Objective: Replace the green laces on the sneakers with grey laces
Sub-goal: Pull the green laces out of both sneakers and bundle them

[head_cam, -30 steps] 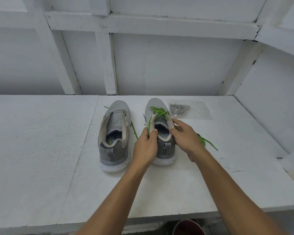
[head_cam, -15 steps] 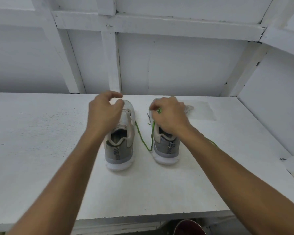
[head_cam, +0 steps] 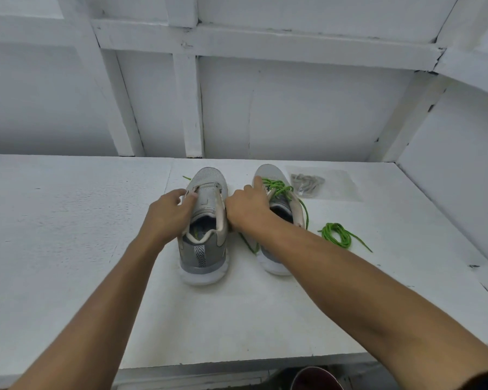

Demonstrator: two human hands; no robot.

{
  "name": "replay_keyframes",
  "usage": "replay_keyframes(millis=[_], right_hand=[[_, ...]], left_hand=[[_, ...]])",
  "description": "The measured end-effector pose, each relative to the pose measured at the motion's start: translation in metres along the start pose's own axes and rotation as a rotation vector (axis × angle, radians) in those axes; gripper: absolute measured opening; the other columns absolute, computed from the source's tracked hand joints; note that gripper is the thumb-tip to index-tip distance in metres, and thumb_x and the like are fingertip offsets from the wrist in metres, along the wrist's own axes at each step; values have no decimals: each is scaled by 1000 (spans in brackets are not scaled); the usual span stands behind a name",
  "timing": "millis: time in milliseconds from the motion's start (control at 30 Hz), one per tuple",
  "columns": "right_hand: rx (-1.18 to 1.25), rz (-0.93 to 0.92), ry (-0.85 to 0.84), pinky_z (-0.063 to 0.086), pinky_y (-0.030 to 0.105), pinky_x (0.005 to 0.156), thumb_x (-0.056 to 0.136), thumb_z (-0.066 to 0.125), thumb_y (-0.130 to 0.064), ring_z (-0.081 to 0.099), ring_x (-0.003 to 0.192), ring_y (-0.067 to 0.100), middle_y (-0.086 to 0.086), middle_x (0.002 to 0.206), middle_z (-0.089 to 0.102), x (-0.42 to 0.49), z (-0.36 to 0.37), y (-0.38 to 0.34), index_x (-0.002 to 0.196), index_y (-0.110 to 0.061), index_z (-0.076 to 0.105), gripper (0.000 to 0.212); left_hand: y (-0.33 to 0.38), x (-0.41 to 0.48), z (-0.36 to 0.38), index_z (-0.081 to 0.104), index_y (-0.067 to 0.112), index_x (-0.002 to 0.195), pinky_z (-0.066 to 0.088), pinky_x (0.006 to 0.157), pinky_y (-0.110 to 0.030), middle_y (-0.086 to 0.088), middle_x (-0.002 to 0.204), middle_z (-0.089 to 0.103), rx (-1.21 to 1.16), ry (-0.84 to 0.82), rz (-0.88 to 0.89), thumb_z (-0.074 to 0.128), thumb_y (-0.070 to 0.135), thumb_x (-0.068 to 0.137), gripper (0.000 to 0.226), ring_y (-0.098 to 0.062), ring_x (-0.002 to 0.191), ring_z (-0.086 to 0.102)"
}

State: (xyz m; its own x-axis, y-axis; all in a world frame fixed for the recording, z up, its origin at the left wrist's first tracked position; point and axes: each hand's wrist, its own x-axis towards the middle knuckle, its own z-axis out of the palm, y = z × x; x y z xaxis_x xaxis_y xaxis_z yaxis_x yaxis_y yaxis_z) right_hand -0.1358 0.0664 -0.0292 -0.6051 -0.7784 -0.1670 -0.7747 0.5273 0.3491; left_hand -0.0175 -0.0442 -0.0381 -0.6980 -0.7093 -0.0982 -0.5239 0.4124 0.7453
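Two grey sneakers stand heel-toward-me on the white table (head_cam: 68, 249). The left sneaker (head_cam: 203, 249) shows no lace across its tongue; a green lace tip pokes out by its toe. My left hand (head_cam: 168, 216) pinches its left eyelet flap, thumb on the tongue side. The right sneaker (head_cam: 273, 173) still carries a loose green lace (head_cam: 278, 187) over its front. My right hand (head_cam: 247, 211) sits between the shoes, fingers curled over the right sneaker's inner edge, index fingertip beside the lace. Grey laces lie in a clear bag (head_cam: 307, 182) at the back right.
A coiled loose green lace (head_cam: 337, 235) lies on the table right of the right sneaker. White walls with beams close the back and right side. A dark red round object (head_cam: 316, 380) shows below the table's front edge.
My left hand left the right sneaker, crossed to the left sneaker and now pinches its flap. My right hand shifted left to the right sneaker's inner edge, uncovering its laced front.
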Motion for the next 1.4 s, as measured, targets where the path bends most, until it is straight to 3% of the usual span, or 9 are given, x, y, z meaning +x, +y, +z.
replay_keyframes(millis=[233, 433, 533, 667, 900, 1000, 1067, 1233, 1400], right_hand=[[-55, -20, -7, 2, 55, 116, 96, 42, -23, 43, 130, 27, 1, 130, 60, 1, 5, 0, 131, -27, 54, 37], [-94, -18, 7, 5, 55, 116, 95, 44, -22, 42, 130, 27, 0, 129, 60, 0, 7, 1, 124, -27, 59, 33], [-46, 8, 20, 8, 56, 115, 93, 51, -21, 42, 130, 28, 3, 129, 59, 2, 0, 6, 123, -24, 59, 31], [57, 75, 92, 20, 50, 110, 85, 58, -24, 46, 121, 28, 5, 120, 59, 3, -21, 22, 100, -22, 54, 15], [798, 355, 183, 38, 35, 78, 78, 51, -23, 55, 85, 26, -1, 77, 56, 6, -30, 56, 69, -15, 47, 13], [1179, 393, 261, 29, 28, 55, 78, 51, -20, 41, 64, 20, -3, 64, 41, -3, -37, 69, 62, -17, 37, 21], [1317, 336, 308, 26, 28, 54, 78, 52, -17, 35, 61, 17, -1, 66, 38, -15, -40, 76, 67, -15, 42, 15], [987, 38, 206, 42, 32, 70, 78, 61, -20, 53, 76, 15, -5, 75, 57, -56, -41, 80, 64, -17, 57, 15], [489, -127, 168, 23, 38, 101, 78, 61, -31, 38, 104, 18, -8, 95, 51, -83, -19, 61, 74, -26, 62, 6]], left_hand=[[-1, -4, 3, 69, 20, 108, 47, 77, -33, -4, 94, 71, 20, 59, 121, 41, 39, 101, 35, -23, 89, 61], [-1, -5, 2, 69, 18, 109, 49, 82, -37, -7, 94, 71, -8, 72, 131, 43, 37, 100, 33, -26, 91, 62], [-4, -3, 3, 69, 17, 99, 47, 72, -34, -5, 85, 70, 9, 85, 139, 42, 38, 100, 34, -24, 85, 60], [-6, -1, 5, 64, 11, 85, 36, 56, -29, -3, 69, 60, 58, 125, 148, 37, 33, 101, 38, -18, 67, 52], [-7, -1, 6, 63, 13, 88, 33, 64, -31, -6, 74, 59, 79, 161, 156, 36, 28, 101, 34, -25, 73, 51], [-6, -1, 7, 62, 12, 84, 33, 63, -32, -6, 71, 58, 89, 171, 147, 36, 29, 101, 35, -27, 73, 51], [-6, 0, 8, 61, 11, 83, 33, 62, -32, -5, 69, 57, 87, 174, 138, 36, 30, 101, 36, -27, 72, 51], [-4, -1, 8, 63, 15, 88, 31, 59, -31, 1, 69, 56, 103, 168, 134, 37, 32, 101, 33, -14, 65, 49], [-5, 1, 7, 65, 11, 96, 35, 57, -22, -1, 76, 61, 109, 127, 137, 37, 36, 102, 38, -6, 67, 48]])
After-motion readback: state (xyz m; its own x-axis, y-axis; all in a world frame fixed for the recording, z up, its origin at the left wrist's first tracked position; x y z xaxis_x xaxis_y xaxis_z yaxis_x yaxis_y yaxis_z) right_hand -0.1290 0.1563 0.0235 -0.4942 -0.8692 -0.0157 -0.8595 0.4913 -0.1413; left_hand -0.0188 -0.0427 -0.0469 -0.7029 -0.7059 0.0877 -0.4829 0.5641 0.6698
